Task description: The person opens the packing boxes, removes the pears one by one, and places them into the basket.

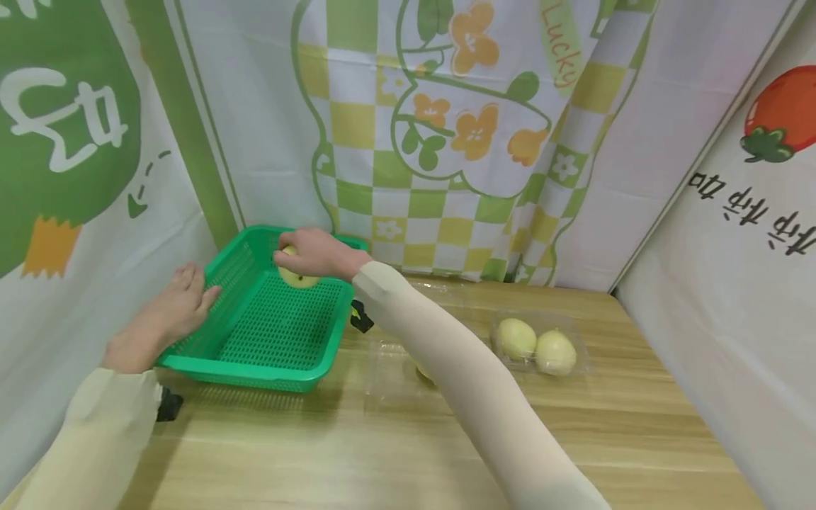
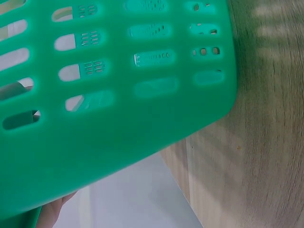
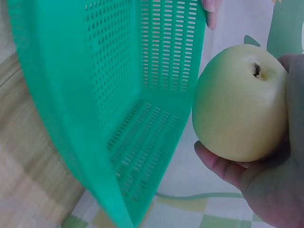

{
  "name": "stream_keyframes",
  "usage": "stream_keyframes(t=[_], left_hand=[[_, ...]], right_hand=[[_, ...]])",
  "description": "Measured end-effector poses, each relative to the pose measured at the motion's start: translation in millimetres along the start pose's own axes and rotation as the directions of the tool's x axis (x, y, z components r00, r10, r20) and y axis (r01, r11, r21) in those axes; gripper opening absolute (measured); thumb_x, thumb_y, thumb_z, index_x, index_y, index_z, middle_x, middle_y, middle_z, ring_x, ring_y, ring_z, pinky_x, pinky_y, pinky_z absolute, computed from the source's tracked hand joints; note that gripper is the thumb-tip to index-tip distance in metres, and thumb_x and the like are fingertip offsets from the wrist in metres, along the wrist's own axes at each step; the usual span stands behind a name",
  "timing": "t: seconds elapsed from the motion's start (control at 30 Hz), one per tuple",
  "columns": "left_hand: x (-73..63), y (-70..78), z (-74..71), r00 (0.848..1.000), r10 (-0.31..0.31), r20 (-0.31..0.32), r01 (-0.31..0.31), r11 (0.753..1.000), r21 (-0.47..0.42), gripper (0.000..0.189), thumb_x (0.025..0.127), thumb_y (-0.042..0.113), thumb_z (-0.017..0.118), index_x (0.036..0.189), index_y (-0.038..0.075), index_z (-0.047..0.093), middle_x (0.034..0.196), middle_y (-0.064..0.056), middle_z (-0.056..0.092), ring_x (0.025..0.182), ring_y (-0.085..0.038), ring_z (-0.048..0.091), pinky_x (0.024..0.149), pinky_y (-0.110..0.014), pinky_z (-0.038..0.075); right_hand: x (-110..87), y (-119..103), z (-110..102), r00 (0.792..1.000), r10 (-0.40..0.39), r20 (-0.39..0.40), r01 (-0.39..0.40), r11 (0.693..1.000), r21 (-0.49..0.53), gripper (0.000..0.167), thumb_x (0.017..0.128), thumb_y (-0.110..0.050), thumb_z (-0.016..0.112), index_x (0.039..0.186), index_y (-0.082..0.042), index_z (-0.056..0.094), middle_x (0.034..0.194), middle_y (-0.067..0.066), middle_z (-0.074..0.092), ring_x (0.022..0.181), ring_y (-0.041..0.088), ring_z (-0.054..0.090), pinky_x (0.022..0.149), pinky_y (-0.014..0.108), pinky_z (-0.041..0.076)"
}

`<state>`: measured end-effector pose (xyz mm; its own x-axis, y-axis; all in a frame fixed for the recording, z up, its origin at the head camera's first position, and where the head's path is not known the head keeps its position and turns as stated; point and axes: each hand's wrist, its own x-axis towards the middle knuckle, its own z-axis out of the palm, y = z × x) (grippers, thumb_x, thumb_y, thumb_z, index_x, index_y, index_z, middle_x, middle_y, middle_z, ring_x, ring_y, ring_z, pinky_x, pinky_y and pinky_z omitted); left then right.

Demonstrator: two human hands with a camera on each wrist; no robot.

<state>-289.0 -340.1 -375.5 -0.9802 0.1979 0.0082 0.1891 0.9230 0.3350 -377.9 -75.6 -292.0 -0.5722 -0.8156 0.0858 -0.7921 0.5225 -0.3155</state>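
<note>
A pale yellow pear (image 1: 298, 275) is gripped by my right hand (image 1: 319, 253) over the far part of the green plastic basket (image 1: 274, 375). In the right wrist view the same pear (image 3: 240, 104) shows a dark dimple at its end, with fingers wrapped along its side. My left hand (image 1: 172, 312) lies along the basket's left rim, fingers straight and thumb apart. The left wrist view is mostly filled by the slotted outer wall of the basket (image 2: 114, 137). The basket's visible floor is bare mesh.
A clear plastic tray (image 1: 542, 365) with two pears (image 1: 517, 338) sits to the right on the wooden table (image 1: 637, 425). Another clear tray (image 1: 385, 382) lies partly under my right forearm, which hides most of a pear (image 1: 426, 373). Printed curtains (image 1: 255, 142) enclose the table's back and sides.
</note>
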Motion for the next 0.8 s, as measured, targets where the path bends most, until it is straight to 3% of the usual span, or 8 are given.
stream_keyframes(t=[0.33,0.57,0.8], left_hand=[[0.2,-0.7,2.4,1.0,-0.001,-0.001,0.001,1.0,-0.021,0.077,0.107,0.042,0.011,0.144,-0.023,-0.008,0.15,-0.045,-0.016,0.141,-0.059,-0.012,0.118,-0.066,-0.003],[-1.8,-2.8,3.6,1.0,-0.004,0.0,0.004,1.0,-0.022,0.079,0.107,0.044,0.012,0.145,-0.022,-0.008,0.15,-0.044,-0.016,0.141,-0.059,-0.012,0.118,-0.066,-0.002],[-1.0,0.3,2.1,1.0,-0.017,0.009,0.017,1.0,-0.005,0.08,0.106,0.046,0.01,0.145,-0.021,-0.009,0.151,-0.043,-0.017,0.142,-0.058,-0.012,0.118,-0.066,-0.002]], right_hand=[[26.3,-9.6,15.1,0.994,0.091,0.055,-0.095,0.993,0.066,0.028,0.1,-0.035,0.04,0.107,-0.017,0.061,0.078,-0.003,0.055,0.063,0.009,0.046,0.062,0.02,0.041],[38.1,-10.2,31.3,0.982,0.18,0.06,-0.186,0.974,0.126,0.035,0.099,-0.04,0.041,0.12,-0.018,0.059,0.087,-0.002,0.057,0.065,0.01,0.048,0.064,0.02,0.042],[46.4,-4.9,45.8,0.945,0.32,0.067,-0.327,0.924,0.196,0.037,0.1,-0.045,0.042,0.122,-0.021,0.059,0.095,-0.002,0.058,0.068,0.011,0.048,0.067,0.021,0.043]])
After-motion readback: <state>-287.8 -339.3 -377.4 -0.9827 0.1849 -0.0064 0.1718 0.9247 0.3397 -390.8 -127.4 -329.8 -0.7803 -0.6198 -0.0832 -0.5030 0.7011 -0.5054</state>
